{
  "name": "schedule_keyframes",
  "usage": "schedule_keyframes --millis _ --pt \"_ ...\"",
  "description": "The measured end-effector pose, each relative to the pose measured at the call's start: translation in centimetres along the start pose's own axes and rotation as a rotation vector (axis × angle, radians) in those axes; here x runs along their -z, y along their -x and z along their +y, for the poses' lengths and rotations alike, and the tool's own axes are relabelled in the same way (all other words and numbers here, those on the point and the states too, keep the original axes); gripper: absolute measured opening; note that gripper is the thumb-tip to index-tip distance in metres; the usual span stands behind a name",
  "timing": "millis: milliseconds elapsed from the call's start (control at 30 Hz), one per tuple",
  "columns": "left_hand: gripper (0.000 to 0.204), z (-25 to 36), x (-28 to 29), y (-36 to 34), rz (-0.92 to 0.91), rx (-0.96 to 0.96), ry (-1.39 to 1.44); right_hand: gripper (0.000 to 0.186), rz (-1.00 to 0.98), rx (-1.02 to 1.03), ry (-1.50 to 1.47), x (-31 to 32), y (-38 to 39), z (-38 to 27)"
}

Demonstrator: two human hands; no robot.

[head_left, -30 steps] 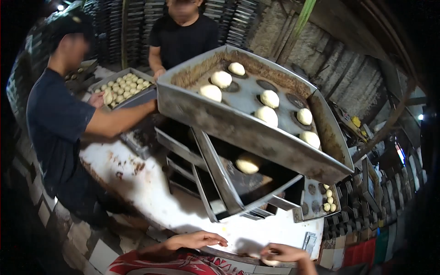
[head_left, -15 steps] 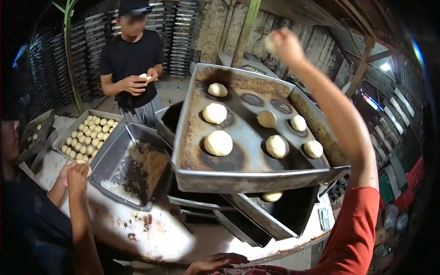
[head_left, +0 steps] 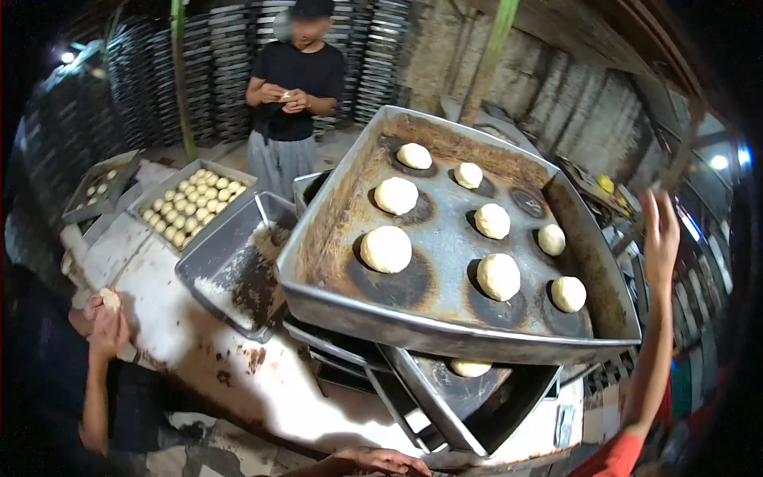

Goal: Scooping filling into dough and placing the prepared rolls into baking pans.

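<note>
A large worn metal baking tray point(head_left: 445, 334) sits tilted on a stack of other trays, with several round dough balls point(head_left: 498, 277) spaced over its dark-ringed base. To the right of the tray my right hand point(head_left: 661, 234) is raised, fingers stretched out and nothing in it. The far dough ball point(head_left: 468, 175) lies in the tray's middle row. At the lower edge my left hand point(head_left: 383, 460) shows only in part; its fingers are extended near the table's front edge and hold nothing that I can see.
Beneath the tray, crossed trays point(head_left: 429, 397) hold another dough ball. On the left stand a grey tub point(head_left: 266, 318) with white and brown crumbs and a tray of small dough balls point(head_left: 147, 211). Two co-workers handle dough, one at the left point(head_left: 111, 330), one behind point(head_left: 298, 87).
My right hand has let go of a dough ball and swung to the right, lower down. One more ball lies in the tray's far middle. The whole view has shifted.
</note>
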State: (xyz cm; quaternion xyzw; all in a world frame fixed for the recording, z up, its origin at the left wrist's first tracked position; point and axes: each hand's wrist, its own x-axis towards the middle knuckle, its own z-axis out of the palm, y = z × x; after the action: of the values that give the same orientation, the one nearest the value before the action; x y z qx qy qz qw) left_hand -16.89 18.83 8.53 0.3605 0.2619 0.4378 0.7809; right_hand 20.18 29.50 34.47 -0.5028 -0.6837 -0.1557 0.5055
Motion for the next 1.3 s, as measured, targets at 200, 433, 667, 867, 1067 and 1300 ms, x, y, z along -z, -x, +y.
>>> schedule_keyframes --millis 200,433,667,867,1067,1300 --pt "0.042 -8.6 -5.3 -3.1 -0.334 -0.041 0.016 0.046 -0.363 -0.279 0.385 16.9 28.0 48.0" --pt "0.043 -21.9 -13.5 -2.0 -0.321 -0.040 -0.200 0.069 -1.435 -0.733 0.808 5.1 36.4 45.0" --pt "0.041 -26.3 -15.9 0.0 -0.534 0.064 -0.282 0.055 -1.639 -0.810 0.818 10.6 33.5 49.3" --pt "0.042 -29.1 -16.3 1.3 -0.248 -0.034 -0.210 0.025 -0.495 -0.287 0.214 9.2 33.1 31.5" --pt "0.035 -27.5 -15.8 6.0 0.480 0.016 0.533 0.026 -0.934 -0.113 -0.691 4.4 43.7 -3.7" --pt "0.031 -27.4 -7.1 24.0 1.127 -0.565 0.168 0.021 -0.802 -0.456 -1.037 -0.6 48.2 -23.5"
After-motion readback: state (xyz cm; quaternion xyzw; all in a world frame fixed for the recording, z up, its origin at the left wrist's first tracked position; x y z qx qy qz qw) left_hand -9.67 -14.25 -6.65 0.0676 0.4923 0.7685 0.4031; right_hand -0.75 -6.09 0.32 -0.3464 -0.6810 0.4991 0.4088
